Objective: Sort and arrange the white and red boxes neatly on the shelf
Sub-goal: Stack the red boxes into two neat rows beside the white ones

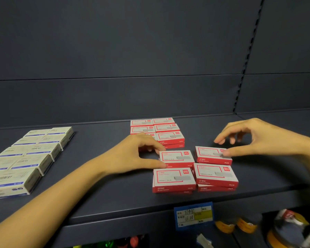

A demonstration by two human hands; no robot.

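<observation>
Left hand (pixel 138 154) pinches the rear-left red box (pixel 176 157) of the front four on the shelf (pixel 115 190); right hand (pixel 254 138) arches loosely over the rear-right red box (pixel 212 154), thumb touching its lid; white boxes (pixel 25 158) sit far left

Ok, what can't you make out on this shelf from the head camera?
Head view:
Back red boxes: the left hand, pinching the left red box, hides the front-left ones.
White boxes: row cut off by the left edge.
Price label: print too blurred to read.
Lower-shelf items: blurred, cut by the bottom edge.
Right hand: unclear whether it grips the right red box.
</observation>
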